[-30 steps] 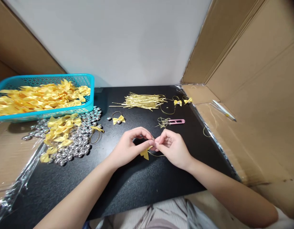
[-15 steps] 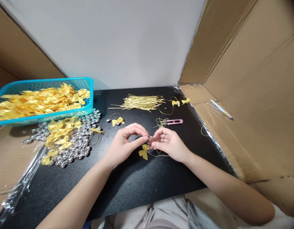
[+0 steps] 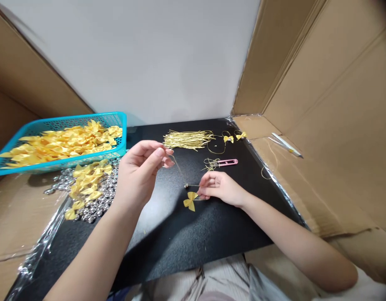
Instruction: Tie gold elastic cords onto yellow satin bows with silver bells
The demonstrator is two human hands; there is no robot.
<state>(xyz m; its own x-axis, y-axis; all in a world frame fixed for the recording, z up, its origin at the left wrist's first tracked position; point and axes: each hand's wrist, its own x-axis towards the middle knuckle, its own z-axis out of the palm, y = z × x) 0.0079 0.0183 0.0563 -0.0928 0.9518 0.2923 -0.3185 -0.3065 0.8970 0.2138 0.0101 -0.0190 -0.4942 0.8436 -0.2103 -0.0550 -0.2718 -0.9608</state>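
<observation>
My left hand [image 3: 139, 173] is raised over the black mat [image 3: 180, 242], fingers pinched on one end of a thin gold cord [image 3: 179, 169]. The cord runs down to a small silver bead [image 3: 186, 186]. My right hand [image 3: 219, 189] rests on the mat, fingers pinched on the cord's other end beside the bead. A yellow ribbon bow [image 3: 189, 201] lies on the mat just left of my right hand, touching the cord.
A teal basket [image 3: 64, 161] of yellow bows stands at the left, with loose bows [image 3: 88, 184] on a heap of silver beads [image 3: 95, 207] before it. Gold cord pieces [image 3: 186, 139], pink snips [image 3: 226, 162] and finished bows [image 3: 233, 137] lie at the back. Cardboard walls [image 3: 321, 117] enclose the right.
My left hand has lifted up and to the left, drawing the gold cord out through the bead. My right hand stayed low by the bow. The view shifted slightly.
</observation>
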